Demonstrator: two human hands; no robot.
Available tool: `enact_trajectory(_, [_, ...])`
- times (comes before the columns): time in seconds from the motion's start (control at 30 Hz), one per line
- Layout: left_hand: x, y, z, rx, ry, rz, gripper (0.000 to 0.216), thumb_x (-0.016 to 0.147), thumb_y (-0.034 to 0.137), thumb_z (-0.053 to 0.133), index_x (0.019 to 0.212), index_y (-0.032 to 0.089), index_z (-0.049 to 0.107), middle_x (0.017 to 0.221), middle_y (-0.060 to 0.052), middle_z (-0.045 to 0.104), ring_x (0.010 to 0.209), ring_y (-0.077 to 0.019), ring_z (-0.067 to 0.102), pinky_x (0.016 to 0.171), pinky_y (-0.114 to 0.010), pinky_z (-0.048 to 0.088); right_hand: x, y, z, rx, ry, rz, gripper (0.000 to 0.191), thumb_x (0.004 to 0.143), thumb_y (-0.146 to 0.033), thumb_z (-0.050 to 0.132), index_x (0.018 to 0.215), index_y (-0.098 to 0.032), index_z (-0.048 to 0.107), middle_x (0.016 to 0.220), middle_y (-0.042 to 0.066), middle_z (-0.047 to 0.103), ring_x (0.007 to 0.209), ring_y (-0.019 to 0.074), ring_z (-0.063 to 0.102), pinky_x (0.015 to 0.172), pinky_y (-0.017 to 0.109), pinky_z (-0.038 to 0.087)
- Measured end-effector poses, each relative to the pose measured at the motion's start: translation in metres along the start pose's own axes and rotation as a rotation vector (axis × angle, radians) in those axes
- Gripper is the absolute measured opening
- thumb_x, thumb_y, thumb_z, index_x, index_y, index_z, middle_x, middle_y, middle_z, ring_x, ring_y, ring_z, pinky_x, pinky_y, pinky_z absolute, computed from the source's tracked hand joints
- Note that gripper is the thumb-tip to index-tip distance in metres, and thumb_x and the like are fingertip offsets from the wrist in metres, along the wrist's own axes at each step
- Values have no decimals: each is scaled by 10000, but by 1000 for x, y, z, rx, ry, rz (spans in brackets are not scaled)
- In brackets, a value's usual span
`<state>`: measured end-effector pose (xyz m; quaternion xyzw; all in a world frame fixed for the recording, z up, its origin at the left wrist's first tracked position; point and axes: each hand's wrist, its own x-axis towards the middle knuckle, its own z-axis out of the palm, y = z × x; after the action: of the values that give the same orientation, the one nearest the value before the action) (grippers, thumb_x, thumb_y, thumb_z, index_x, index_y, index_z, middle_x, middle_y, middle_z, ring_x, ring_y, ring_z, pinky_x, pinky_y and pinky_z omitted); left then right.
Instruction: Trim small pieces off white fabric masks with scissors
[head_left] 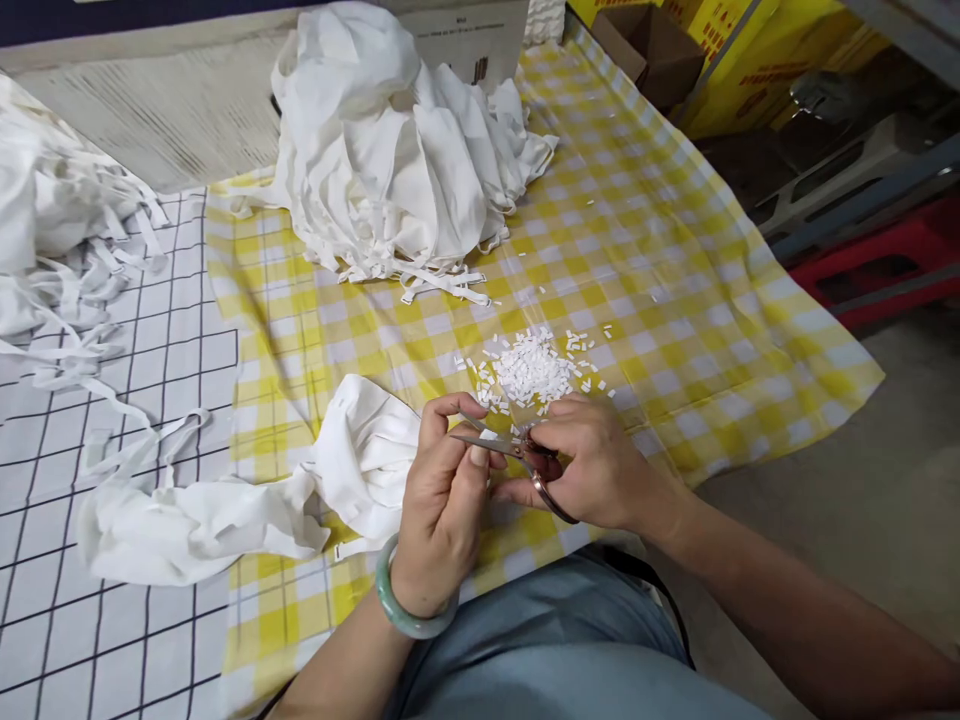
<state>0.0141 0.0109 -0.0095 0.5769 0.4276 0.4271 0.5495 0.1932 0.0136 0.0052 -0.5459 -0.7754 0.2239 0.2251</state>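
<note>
My right hand (589, 460) grips a pair of scissors (541, 482) by the handles, with the blades parted and pointing left. Between the blades shows a small white strap end (488, 435). My left hand (450, 480), a green bangle on its wrist, pinches the white strap close to the blades. A white cloth piece (367, 450) hangs beside the left hand, partly hidden behind it. Just beyond both hands lies a heap of small white cut bits (534, 368) on the yellow checked cloth.
A large pile of white fabric pieces with straps (397, 150) stands at the back against a box (150, 120). More white pieces (60, 220) lie at left on the grid cloth (45, 480). A crumpled white piece (202, 530) rests front left. Beyond the right edge is a red stool (892, 260).
</note>
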Motion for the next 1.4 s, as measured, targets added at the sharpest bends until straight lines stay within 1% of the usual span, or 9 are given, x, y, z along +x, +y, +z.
enact_trajectory(0.37, [17,-1,24,93,-121,58,325,998,254,410,740,191,596,980,-77,519,1106,-233,462,926,-340,412,-27,23,-5,-85,71,183,533,758,-559,729,455,-187,496,510,18,524,548,132,433,572,289,298])
enact_trajectory(0.57, [18,6,24,125,-151,18,316,1002,245,395,767,181,597,1059,-97,531,1130,-234,509,969,-362,434,-29,26,-4,370,48,443,517,712,-621,736,548,-178,525,508,-39,430,488,93,372,462,235,277])
enact_trajectory(0.77, [-27,41,-20,417,-538,87,130,907,310,616,879,193,665,1262,-134,602,1166,-261,565,1009,-393,479,-22,15,-3,640,-22,243,364,838,-570,631,877,-212,578,856,57,564,803,214,586,692,332,502])
enact_trajectory(0.83, [-45,43,-47,473,-426,41,97,918,265,596,896,203,667,1215,-114,635,1113,-233,603,966,-357,505,-20,10,8,621,-21,218,310,860,-519,628,919,-225,551,887,54,554,829,213,588,742,349,503])
enact_trajectory(0.93, [-59,33,-91,592,-11,-7,127,940,198,514,887,199,629,1029,-87,658,963,-199,635,840,-323,523,-13,-2,30,520,4,211,282,838,-426,685,959,-238,513,917,39,563,844,201,575,782,350,482])
enact_trajectory(1.07, [-42,7,-131,908,361,21,174,890,136,472,969,182,620,1095,-121,609,1058,-255,583,888,-408,494,8,-30,54,416,-14,160,278,805,-323,710,962,-236,497,931,32,579,868,197,573,804,335,472])
enact_trajectory(1.17, [-15,-5,-142,1088,318,-41,279,834,100,484,1058,163,637,1254,-165,573,1205,-333,498,1007,-529,400,26,-56,67,384,1,93,354,761,-356,751,949,-237,476,960,43,602,879,210,588,804,340,477])
enact_trajectory(1.27, [5,-9,-148,1086,212,-108,188,832,184,560,986,185,667,1106,-126,655,1114,-349,544,954,-545,412,46,-78,84,241,38,8,419,685,-392,802,885,-226,473,900,63,621,861,247,578,786,373,461])
enact_trajectory(1.4, [16,-8,-154,1043,87,-135,249,827,170,563,1056,193,658,1068,-96,670,1028,-297,592,911,-482,452,69,-84,101,191,-37,68,201,713,-202,671,764,-217,477,754,34,604,760,223,559,721,357,437])
